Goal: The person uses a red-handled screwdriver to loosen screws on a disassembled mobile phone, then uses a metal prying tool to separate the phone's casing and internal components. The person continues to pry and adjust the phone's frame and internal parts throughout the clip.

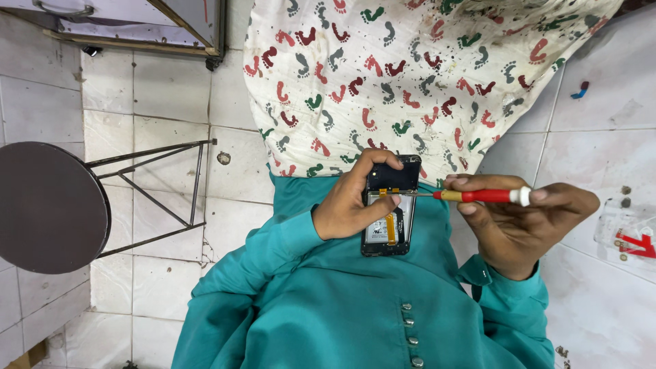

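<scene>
At the centre of the frame, over the person's lap, the left hand (348,205) held an opened phone (389,205) with its back cover off, fingers wrapped round its left edge and thumb curled over its top. The right hand (519,219) pinched a red-handled screwdriver (478,196) lying nearly level, its thin tip touching the phone's upper part, just beside an orange flex strip. I judged the work to be at the loosening or prying stage inside the phone; the next move would call for a steady left-hand grip and light, exact pressure at the tip so that it stayed on its mark. Whether the tip sat on a screw or a connector was too small to make out. The phone's left edge was hidden under the fingers. A round dark stool (51,205) was cut off at the left edge, and some red-and-clear small parts (632,239) on the tiled floor (164,102) at the right could not be identified.
</scene>
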